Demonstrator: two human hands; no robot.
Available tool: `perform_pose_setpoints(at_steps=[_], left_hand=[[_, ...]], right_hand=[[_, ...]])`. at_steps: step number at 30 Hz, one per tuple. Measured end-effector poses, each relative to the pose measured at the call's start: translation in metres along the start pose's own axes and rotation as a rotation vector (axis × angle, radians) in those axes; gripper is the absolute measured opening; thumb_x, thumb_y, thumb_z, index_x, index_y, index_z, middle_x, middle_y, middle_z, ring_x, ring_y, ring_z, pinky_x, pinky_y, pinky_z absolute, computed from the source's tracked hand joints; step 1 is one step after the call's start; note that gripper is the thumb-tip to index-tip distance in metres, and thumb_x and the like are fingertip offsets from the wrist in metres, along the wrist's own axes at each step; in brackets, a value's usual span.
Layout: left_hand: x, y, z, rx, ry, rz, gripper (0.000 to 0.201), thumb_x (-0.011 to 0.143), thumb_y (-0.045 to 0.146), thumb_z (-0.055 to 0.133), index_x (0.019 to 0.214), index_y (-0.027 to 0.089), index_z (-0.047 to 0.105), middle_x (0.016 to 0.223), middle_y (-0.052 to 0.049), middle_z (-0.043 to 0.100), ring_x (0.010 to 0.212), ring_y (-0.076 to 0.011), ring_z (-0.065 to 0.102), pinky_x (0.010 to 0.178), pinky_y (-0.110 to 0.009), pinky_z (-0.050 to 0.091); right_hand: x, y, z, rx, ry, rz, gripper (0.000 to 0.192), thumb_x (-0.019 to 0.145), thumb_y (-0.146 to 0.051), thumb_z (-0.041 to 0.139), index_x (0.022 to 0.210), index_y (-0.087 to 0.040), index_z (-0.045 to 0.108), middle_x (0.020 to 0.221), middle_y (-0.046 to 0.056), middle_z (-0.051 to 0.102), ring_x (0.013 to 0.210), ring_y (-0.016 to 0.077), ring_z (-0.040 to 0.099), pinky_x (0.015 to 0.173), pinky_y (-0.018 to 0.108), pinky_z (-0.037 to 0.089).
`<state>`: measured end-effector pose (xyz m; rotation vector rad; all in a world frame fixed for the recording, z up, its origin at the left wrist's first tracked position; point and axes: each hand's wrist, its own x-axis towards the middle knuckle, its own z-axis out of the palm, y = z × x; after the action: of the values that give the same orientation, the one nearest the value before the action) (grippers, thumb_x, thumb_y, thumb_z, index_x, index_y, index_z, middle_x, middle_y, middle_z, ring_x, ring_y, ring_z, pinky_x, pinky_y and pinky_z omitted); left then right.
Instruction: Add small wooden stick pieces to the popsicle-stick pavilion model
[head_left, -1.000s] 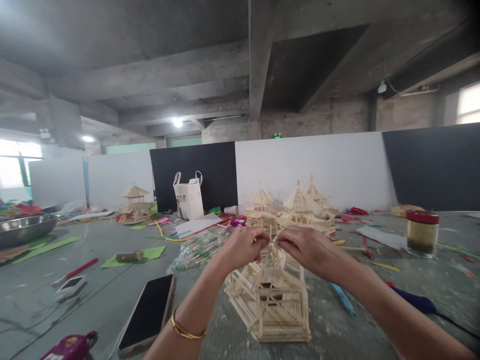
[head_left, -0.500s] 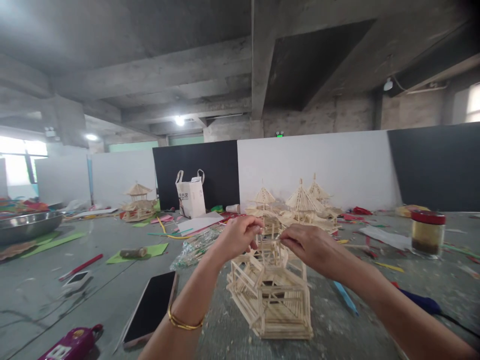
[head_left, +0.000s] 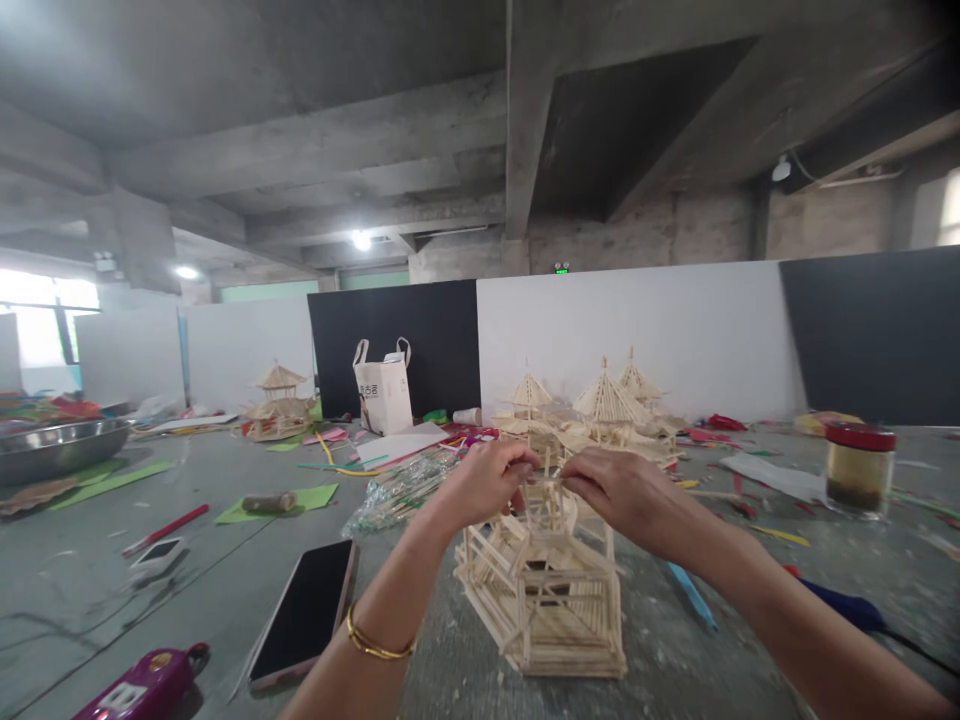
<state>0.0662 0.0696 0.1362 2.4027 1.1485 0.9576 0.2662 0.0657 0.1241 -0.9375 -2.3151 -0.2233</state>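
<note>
A small pavilion-like model (head_left: 570,600) made of pale thin wooden sticks stands on the table in front of me. At its upper posts, my left hand (head_left: 486,482) is closed in a pinch on the left end of a short wooden stick (head_left: 547,478). My right hand (head_left: 611,488) pinches the same stick's other end, its fingers pressed together and pointing left. The stick lies level across the tops of the posts. My left fingertips are partly hidden behind the hand.
Finished stick pavilions (head_left: 604,400) stand behind the model. A phone (head_left: 304,612), a purple device (head_left: 142,685) and a red pen (head_left: 166,530) lie left. Right are a blue stick (head_left: 693,596), a dark blue corded tool (head_left: 840,603) and a red-lidded jar (head_left: 859,470).
My left hand has shifted slightly right and down, closer to my right hand. Both hands are now lower, with the short stick level at the post tops.
</note>
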Motion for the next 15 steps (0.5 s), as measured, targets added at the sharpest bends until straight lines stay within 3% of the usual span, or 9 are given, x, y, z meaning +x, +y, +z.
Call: perform_pose_setpoints(at_steps=[3, 15], left_hand=[[0.0009, -0.0004, 0.0015, -0.019, -0.019, 0.007, 0.023, 0.085, 0.027, 0.040, 0.094, 0.017, 0.059, 0.083, -0.003, 0.066, 0.052, -0.0115, 0.063, 0.038, -0.016, 0.044], [0.0022, -0.0022, 0.0029, -0.024, -0.011, 0.019, 0.022, 0.085, 0.026, 0.040, 0.096, 0.018, 0.058, 0.082, -0.003, 0.066, 0.052, -0.0113, 0.064, 0.038, -0.016, 0.044]], right_hand=[[0.0006, -0.0011, -0.0008, 0.006, 0.010, 0.013, 0.016, 0.088, -0.018, 0.046, 0.081, -0.018, 0.060, 0.077, 0.002, 0.062, 0.073, 0.0167, 0.057, 0.064, 0.027, 0.037], [0.0013, -0.0018, -0.0005, 0.006, 0.007, 0.029, 0.016, 0.087, -0.017, 0.046, 0.077, -0.018, 0.059, 0.075, 0.002, 0.061, 0.071, 0.0160, 0.057, 0.064, 0.027, 0.037]])
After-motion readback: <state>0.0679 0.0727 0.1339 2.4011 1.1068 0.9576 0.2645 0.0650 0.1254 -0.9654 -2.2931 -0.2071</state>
